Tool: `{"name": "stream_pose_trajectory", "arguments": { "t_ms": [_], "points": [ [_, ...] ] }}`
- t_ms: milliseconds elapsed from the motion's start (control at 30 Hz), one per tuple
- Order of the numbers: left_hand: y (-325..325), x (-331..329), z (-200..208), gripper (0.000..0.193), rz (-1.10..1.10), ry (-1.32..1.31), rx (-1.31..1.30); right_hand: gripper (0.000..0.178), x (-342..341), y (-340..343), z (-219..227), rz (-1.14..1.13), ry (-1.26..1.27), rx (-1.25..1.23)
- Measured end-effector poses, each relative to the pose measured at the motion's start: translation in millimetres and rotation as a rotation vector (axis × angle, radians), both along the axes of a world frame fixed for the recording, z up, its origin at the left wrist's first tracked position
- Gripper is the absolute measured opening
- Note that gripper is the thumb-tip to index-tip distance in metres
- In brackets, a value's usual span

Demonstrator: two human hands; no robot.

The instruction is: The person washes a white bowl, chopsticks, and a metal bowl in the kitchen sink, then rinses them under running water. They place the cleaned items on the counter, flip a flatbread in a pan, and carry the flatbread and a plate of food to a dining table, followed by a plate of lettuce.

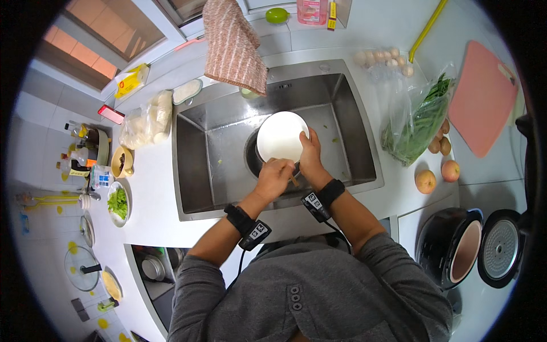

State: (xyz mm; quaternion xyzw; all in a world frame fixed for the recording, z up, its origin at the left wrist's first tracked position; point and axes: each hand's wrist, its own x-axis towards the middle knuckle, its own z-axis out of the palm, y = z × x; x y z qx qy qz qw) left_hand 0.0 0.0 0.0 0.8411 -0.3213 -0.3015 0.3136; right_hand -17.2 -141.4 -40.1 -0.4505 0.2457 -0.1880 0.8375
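A round white plate (280,138) is held over the sink, its pale face turned up. My right hand (310,151) grips the plate's right edge, thumb on top and fingers underneath. At the near edge of the plate, my left hand (276,176) is closed. A small brown piece, perhaps a handle, shows between the two hands, but what the left fingers hold is hidden. Below the plate lies a dark round vessel (250,157), mostly covered by it. The steel sink (211,196) surrounds both, with bits of green on its floor.
Over the sink's far edge hangs a striped brown towel (233,45). On the right are bagged green vegetables (419,122), eggs (393,57), fruit (425,181) and a pink cutting board (481,100). A plate of lettuce (118,204) and a yellow cup (122,162) stand left.
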Motion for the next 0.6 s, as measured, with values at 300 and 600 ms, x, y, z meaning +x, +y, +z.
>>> {"name": "stream_pose_trajectory", "arguments": {
  "t_ms": [300, 600],
  "points": [
    [-20, 17, -18, 0.044, 0.952, 0.556, -1.17, 0.047, 0, 10, 15, 0.043, 0.106, -0.205],
    [4, 66, -16, 0.053, 0.638, 1.181, -1.112, 0.062, -9, 8, 89, 0.414, 0.386, -0.154]
  ]
}}
